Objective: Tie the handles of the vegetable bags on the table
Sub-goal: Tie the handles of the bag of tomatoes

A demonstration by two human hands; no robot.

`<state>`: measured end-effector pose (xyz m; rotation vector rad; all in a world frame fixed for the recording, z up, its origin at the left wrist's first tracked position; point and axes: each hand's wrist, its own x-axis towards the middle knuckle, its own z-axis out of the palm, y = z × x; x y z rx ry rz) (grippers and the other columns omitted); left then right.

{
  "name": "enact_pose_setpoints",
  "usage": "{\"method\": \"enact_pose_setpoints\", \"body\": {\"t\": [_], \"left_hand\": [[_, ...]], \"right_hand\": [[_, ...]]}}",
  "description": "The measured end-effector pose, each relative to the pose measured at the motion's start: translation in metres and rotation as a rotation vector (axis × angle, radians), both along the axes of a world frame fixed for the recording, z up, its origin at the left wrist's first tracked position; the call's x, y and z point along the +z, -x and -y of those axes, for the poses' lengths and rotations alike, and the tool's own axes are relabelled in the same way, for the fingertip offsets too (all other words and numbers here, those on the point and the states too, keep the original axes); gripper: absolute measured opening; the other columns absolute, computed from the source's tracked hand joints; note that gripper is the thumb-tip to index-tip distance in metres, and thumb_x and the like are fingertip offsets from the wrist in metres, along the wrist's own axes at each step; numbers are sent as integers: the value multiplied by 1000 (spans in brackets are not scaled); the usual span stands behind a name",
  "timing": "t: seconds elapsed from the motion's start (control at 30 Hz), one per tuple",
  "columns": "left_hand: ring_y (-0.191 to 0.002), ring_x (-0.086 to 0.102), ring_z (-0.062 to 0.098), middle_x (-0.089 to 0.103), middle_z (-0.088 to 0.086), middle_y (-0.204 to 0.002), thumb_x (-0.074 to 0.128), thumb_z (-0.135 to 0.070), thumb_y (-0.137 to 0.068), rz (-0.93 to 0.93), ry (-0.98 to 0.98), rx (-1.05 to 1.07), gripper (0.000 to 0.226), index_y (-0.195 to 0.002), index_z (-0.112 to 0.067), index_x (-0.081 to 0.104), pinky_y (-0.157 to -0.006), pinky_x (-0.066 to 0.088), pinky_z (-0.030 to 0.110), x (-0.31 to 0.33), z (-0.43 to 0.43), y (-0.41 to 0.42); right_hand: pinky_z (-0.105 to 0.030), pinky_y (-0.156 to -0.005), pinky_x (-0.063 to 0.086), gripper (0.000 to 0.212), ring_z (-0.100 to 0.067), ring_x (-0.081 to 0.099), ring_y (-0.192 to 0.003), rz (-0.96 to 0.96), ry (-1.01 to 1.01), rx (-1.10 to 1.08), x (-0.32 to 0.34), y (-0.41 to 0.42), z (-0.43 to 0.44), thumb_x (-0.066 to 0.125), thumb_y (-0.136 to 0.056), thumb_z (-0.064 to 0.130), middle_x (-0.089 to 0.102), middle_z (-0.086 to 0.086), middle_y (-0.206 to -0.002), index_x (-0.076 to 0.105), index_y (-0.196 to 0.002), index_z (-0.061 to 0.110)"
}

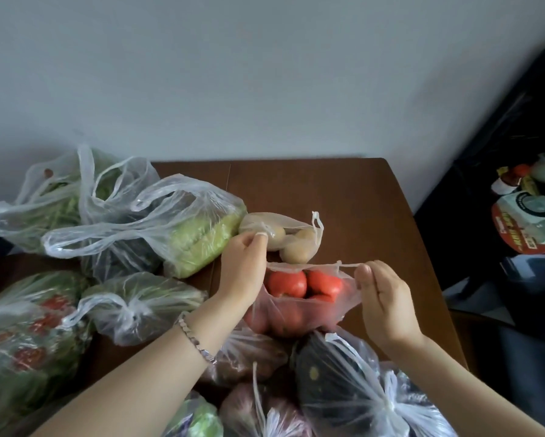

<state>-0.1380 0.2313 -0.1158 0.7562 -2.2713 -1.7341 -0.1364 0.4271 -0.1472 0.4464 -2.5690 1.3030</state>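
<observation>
Two hands meet over the tomato bag [299,298], mid-table. The right hand [386,299] pinches its thin handle [348,265], stretched taut toward 3 o'clock. The left hand [242,272] has its fingertips pinched together at the bag's 10 o'clock corner, touching the potato bag [296,241]; which plastic they grip I cannot tell. Bare wooden table [334,197] lies from 12 to 3 o'clock, out to its far and right edges. A cabbage bag [198,238] crowds 10 o'clock, a knotted greens bag [145,305] sits at 9, and a knotted aubergine bag [337,383] presses in at 6.
</observation>
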Motion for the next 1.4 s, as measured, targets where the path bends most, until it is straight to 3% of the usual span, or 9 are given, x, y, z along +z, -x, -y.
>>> {"method": "enact_pose_setpoints", "body": {"t": [0.2, 0.37, 0.5, 0.6, 0.7, 0.83, 1.07, 1.23, 1.4], "left_hand": [[-58, 40, 17, 43, 13, -61, 53, -6, -77, -90, 39, -67, 22, -65, 11, 49, -54, 32, 21, 10, -13, -17], [-88, 52, -8, 48, -5, -98, 65, -13, -79, -208, -57, -19, 11, -69, -15, 60, -77, 39, 3, -2, -18, -29], [-119, 48, 4, 54, 2, -120, 54, -34, -76, -220, -144, -274, 20, -95, -26, 59, -96, 35, 12, -19, -16, -38], [-116, 51, 5, 54, 10, -126, 42, -19, -91, -233, -45, -373, 33, -122, -31, 47, -101, 34, 10, -29, -12, -38], [-82, 53, -4, 56, 16, -96, 37, -3, -97, -248, 106, -369, 37, -127, -23, 44, -86, 40, 8, -40, -3, -29], [-51, 42, 6, 41, 0, -68, 36, -5, -99, -126, -228, -313, 36, -113, -31, 57, -53, 39, 16, -42, -4, -18], [-41, 50, 8, 61, 9, -60, 57, 8, -85, 275, -736, -100, 15, -87, -7, 55, -38, 37, 16, -48, -19, -3], [-46, 57, 8, 68, 5, -61, 66, 0, -81, 414, -658, -130, 28, -108, 2, 56, -36, 36, 15, -57, -18, 4], [-49, 61, 11, 69, 6, -59, 67, -2, -81, 421, -645, -82, 6, -85, -5, 64, -34, 33, 14, -53, -13, 6]], "right_hand": [[-14, -70, 36, 37, -11, 41, -74, -45, 188, 36, -6, -10, 4, 34, -94, 31, 45, 12, -77, 51, -71, 8], [-9, -97, 35, 15, 0, 42, -116, 173, 305, 197, -7, -17, 2, 42, -90, 35, 44, 19, -120, 52, -98, 45], [-8, -91, 39, 29, 8, 53, -104, 345, 401, 268, -6, -11, 6, 42, -96, 8, 55, 36, -104, 51, -107, 33], [-11, -87, 44, 35, -6, 59, -94, 369, 408, 211, -5, -1, 10, 37, -97, 5, 63, 16, -87, 50, -106, 37], [-10, -75, 46, 33, -11, 59, -72, 408, 365, 145, -7, 13, 15, 36, -98, 7, 59, 0, -70, 51, -112, 33], [-16, -44, 35, 26, -4, 39, -44, 704, 602, 41, -15, 29, 30, 38, -98, 9, 53, 1, -61, 58, -105, 25], [-26, -59, 49, 6, -13, 59, -60, 956, 378, -5, -38, 33, 59, 57, -90, 18, 66, 2, -70, 61, -94, 18], [-35, -64, 45, 23, -23, 54, -69, 939, 342, 71, -38, 29, 59, 54, -90, 6, 66, -15, -70, 72, -77, 14], [-21, -54, 39, 25, -24, 46, -61, 1050, 561, 144, -35, 26, 44, 49, -89, -2, 57, -17, -74, 71, -82, 6]]}}
